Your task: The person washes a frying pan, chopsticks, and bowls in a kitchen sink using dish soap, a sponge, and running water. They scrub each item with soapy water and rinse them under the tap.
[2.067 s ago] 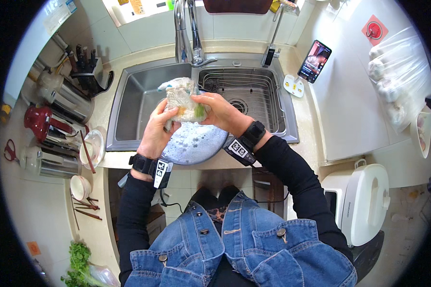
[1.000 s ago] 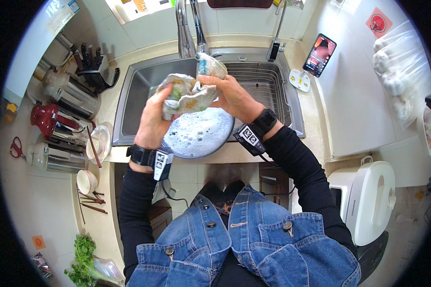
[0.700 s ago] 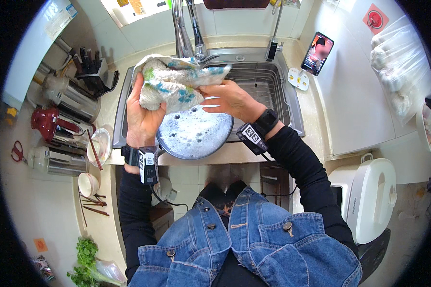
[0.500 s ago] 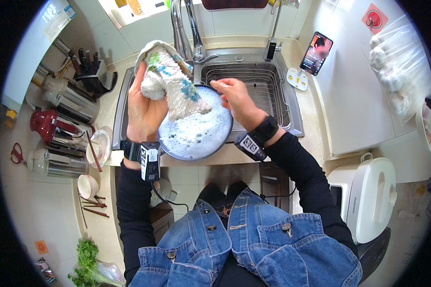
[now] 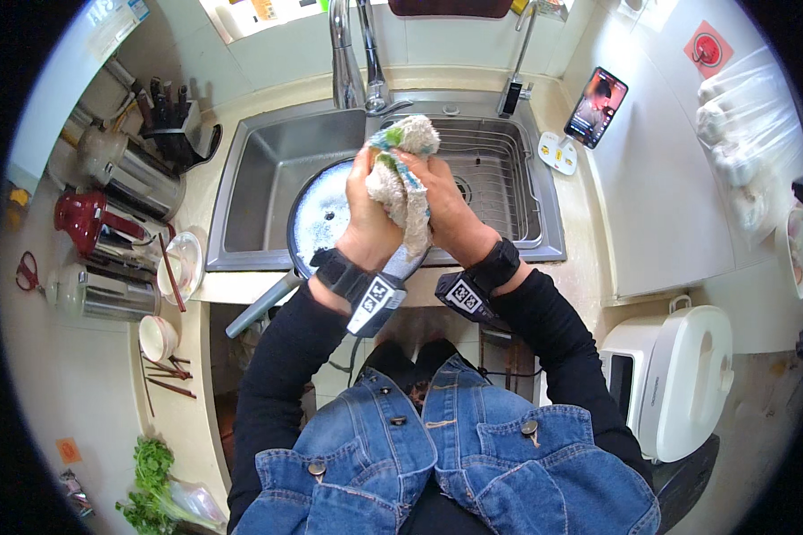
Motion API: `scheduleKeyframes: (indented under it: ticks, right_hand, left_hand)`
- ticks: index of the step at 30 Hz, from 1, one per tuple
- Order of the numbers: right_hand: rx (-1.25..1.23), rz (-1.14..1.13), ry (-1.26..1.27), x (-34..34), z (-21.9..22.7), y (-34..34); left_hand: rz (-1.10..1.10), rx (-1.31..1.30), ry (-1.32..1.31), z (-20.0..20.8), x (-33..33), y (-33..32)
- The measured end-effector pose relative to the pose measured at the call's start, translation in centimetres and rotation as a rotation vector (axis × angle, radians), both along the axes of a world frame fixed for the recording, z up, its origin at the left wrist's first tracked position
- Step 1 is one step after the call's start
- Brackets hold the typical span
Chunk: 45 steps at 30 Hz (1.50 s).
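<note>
Both my hands are closed round a crumpled white cloth (image 5: 410, 135) with green and blue patches. My left hand (image 5: 368, 218) grips it from the left, my right hand (image 5: 451, 209) from the right, the two nearly together. A tail of the cloth hangs down between them. Beneath them a round pan (image 5: 297, 227) full of white suds rests at the front edge of the steel sink (image 5: 277, 147). Its grey handle (image 5: 263, 305) points toward me at the lower left. My hands and the cloth hide the right part of the suds.
A wire rack (image 5: 500, 160) sits in the right basin, with a tap (image 5: 375, 89) behind. A phone (image 5: 596, 107) stands at the right. Along the left are a knife block (image 5: 177, 134), a bowl (image 5: 158, 339), chopsticks (image 5: 171, 389) and leafy greens (image 5: 152, 464).
The cloth has moved right, from my left hand alone into both hands, and is bunched tighter. My right hand has closed on it. The pan's handle has come into view.
</note>
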State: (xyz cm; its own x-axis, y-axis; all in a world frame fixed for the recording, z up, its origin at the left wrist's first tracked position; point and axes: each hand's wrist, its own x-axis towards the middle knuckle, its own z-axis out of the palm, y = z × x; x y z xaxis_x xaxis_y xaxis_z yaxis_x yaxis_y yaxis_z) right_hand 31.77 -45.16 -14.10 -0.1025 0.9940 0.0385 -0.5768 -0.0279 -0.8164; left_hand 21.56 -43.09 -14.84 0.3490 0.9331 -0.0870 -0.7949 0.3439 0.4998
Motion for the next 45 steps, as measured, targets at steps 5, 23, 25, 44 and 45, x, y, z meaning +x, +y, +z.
scheduleKeyframes:
  ticks: [5, 23, 25, 44, 45]
  right_hand:
    - [0.615, -0.305, -0.565, 1.0, -2.7, 1.1]
    - [0.096, 0.095, -0.454, -2.4, 5.0, -6.9]
    - [0.2, 0.122, -0.408, -4.2, 4.3, -7.5]
    - [0.933, 0.985, -0.713, -31.6, 9.5, -14.3]
    - [0.745, 1.085, -0.716, -32.4, 9.5, -13.7]
  left_hand:
    - [0.079, 0.093, 0.182, -0.9, 0.8, -0.2]
    - [-0.067, 0.053, -0.447, 2.6, -2.6, -8.1]
    - [-0.052, 0.154, -0.486, 1.9, -4.1, -9.7]
    - [0.734, 0.168, -0.191, 1.2, -33.7, -28.8]
    - [0.892, 0.108, 0.109, 1.0, -35.9, -30.6]
